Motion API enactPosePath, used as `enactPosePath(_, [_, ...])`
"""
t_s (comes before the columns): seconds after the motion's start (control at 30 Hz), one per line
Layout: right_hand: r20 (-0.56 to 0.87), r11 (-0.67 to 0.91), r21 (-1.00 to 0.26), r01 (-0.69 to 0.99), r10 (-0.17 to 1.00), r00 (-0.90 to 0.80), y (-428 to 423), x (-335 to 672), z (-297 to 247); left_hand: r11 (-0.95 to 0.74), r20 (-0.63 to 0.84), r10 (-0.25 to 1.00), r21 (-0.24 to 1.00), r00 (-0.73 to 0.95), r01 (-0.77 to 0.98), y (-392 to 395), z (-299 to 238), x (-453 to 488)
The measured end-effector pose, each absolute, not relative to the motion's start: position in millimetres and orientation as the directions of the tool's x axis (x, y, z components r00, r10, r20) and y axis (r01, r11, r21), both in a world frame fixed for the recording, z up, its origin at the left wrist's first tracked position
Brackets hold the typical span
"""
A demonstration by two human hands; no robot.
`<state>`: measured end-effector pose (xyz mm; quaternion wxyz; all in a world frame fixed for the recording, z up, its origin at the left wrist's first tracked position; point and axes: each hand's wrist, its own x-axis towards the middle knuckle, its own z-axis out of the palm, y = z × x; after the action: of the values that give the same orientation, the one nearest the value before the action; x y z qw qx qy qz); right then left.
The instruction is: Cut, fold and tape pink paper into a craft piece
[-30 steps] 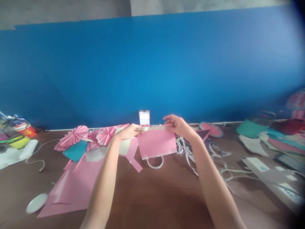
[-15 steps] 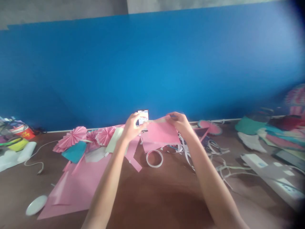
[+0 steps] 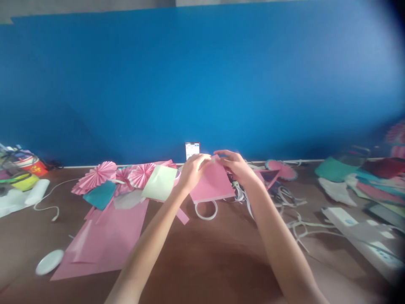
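Note:
A pink sheet of paper (image 3: 212, 185) hangs between my two hands near the back of the brown table. My left hand (image 3: 193, 169) is closed on its upper left edge, with the fingertips pinched together. At the top right of the sheet, my right hand (image 3: 233, 165) grips the paper, its thumb partly hidden. The two hands are close together at the sheet's top. Partly covered by the sheet's lower edge, a white roll of tape (image 3: 206, 211) lies on the table. Just behind my left hand stands a phone (image 3: 192, 148) with its screen lit.
Pink folded paper fans (image 3: 142, 175), a pale green sheet (image 3: 160, 182) and a large pink sheet (image 3: 104, 240) lie to the left. A white power strip (image 3: 357, 232) and loose white strips (image 3: 297, 223) are at right. A blue panel (image 3: 202, 84) rises behind the table.
My left hand has moved from in front of the phone to the sheet's top and closed on it. The hands are nearer together, and the sheet now hangs lower over the tape roll.

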<state>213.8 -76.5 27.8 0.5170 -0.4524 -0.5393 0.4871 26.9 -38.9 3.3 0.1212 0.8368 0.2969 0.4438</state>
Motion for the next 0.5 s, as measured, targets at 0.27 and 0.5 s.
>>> enactPosePath(0.27, [0.164,0.165,-0.986,-0.005,0.976,-0.142,-68.9,222.9,17.8,-0.845,0.712,0.520,0.352,0.471,0.401,-32.5,-0.8,24.1])
enactPosePath(0.5, [0.282,0.286,-0.945,0.162,0.958,-0.048,-73.6,212.6,24.4,-0.866,0.738,0.481,0.313,0.473,0.391,-38.1,3.5,26.9])
